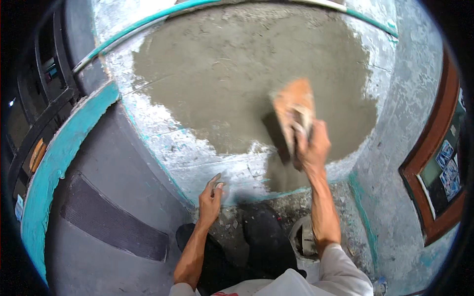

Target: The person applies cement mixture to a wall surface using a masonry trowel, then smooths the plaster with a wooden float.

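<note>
My right hand (314,148) is wrapped round the handle of an orange plastering float (291,96), slightly blurred by motion. The float is tilted against the wall, over the right part of a broad patch of wet grey plaster (222,74). Its shadow falls on the plaster at its left. Lower down, my left hand (211,200) hovers before the bare, white-streaked wall (217,170) below the plaster. Its fingers are loosely bent and apart, and I see nothing held in them.
Between my legs and the right wall stands a bucket (292,237) with something pale inside, on rubble-strewn floor (353,217). A turquoise pipe (148,22) crosses above the plaster. At left are a turquoise-edged ledge (74,143) and dark metal bars (42,113); a brown frame (429,197) is at right.
</note>
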`<state>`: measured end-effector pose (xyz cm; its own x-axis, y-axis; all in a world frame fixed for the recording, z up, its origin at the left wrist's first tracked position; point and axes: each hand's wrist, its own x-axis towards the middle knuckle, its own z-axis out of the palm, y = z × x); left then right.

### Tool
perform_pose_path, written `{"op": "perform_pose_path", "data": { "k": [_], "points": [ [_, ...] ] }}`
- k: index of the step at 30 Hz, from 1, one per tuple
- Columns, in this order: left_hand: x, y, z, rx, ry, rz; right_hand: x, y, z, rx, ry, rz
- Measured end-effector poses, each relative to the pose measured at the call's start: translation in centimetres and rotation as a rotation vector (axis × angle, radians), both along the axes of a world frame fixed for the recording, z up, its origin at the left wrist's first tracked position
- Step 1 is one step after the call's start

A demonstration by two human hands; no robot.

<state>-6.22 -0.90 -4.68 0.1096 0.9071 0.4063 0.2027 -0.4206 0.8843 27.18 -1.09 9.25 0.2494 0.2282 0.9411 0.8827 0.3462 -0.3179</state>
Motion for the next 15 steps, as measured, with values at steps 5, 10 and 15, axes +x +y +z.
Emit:
{"op": "perform_pose_path", "data": {
  "k": [5,10,15],
  "points": [
    [-3.4,0.9,-0.1,-0.069,0.035,0.212,-8.2,10.9,7.2,0.109,-0.233,-0.041],
    [-3.7,0.9,0.6,-0.029,-0.008,0.243,-12.3,15.4,9.5,0.181,-0.323,-0.168],
    [-2.5,2.1,0.1,-0.027,0.055,0.181,-12.8,16.5,6.1,0.091,-0.390,-0.103]
  ]
}}
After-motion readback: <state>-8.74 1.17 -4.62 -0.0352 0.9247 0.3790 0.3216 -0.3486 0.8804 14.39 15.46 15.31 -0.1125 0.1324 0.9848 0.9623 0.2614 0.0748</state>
